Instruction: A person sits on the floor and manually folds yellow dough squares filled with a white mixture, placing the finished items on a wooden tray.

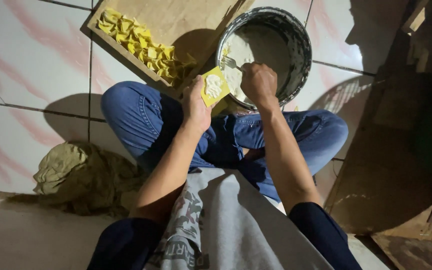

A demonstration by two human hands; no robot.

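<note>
The metal bowl (301, 45) held pale filling (236, 75); the wooden tray (176, 20) carried folded yellow dumplings (146, 50) along its left edge. The left hand (196, 102) gripped a filled yellow wrapper (214, 86), corner pointing up. The right hand (258, 82) clenched a fork (230, 63), tines pointing left over the bowl.

Left hand (196, 102) raised palm up with fingers cupped, right hand (259, 82) closed in a fist, both bare forearms stretched forward over crossed legs
</note>
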